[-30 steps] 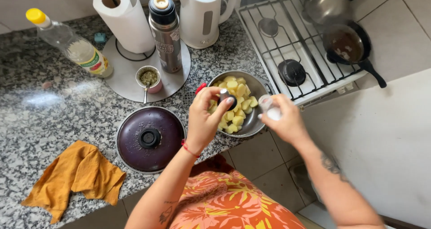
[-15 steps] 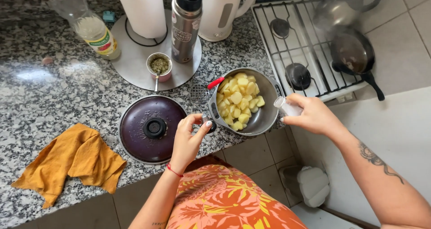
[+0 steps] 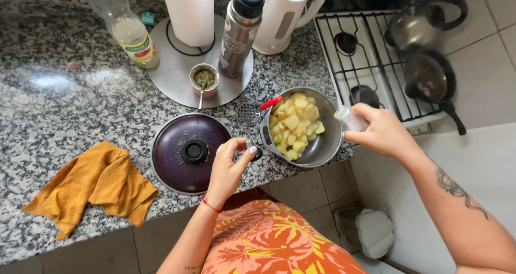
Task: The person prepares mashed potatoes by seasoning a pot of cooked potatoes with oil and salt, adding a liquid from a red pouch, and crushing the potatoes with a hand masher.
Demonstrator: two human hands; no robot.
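Because the right hand (image 3: 382,133) has its grip closed around a small clear shaker (image 3: 350,118), tilted just above the rim of the metal pot (image 3: 328,150) of potato chunks (image 3: 294,124), a slip could dump its contents or drop it in. Left hand (image 3: 228,169) pinches a small cap (image 3: 250,145) between fingertips, beside the pot handle and the dark lid (image 3: 189,152) on the surface (image 3: 70,107); it could fall off the edge.

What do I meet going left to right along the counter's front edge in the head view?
Orange cloth → dark purple pot lid → left hand pinching a small cap → metal pot of potato chunks → right hand holding a clear shaker.
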